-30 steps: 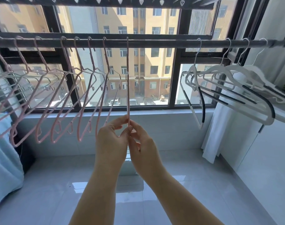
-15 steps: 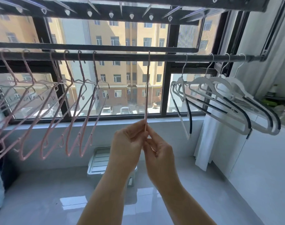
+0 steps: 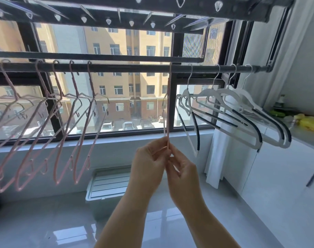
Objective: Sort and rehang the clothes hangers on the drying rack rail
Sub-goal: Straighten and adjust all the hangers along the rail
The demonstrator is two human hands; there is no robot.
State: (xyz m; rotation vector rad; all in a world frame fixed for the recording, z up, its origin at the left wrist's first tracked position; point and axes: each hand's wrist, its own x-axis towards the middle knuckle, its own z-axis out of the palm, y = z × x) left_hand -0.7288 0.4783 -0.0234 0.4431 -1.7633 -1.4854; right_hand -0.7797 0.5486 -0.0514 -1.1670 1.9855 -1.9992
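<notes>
Pink hanger (image 3: pixel 168 104) vertical, edge-on.

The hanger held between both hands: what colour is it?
Pale pink hanger, best seen in the head view, edge-on below the rail.

Pale pink hangers (image 3: pixel 45 126) left; white hangers (image 3: pixel 229 97) (dark grey grips) right; dark grey rail (image 3: pixel 127 68).

Sunlit window (image 3: pixel 116 97), glossy floor (image 3: pixel 45 221), white cabinets (image 3: pixel 277 176)
</notes>
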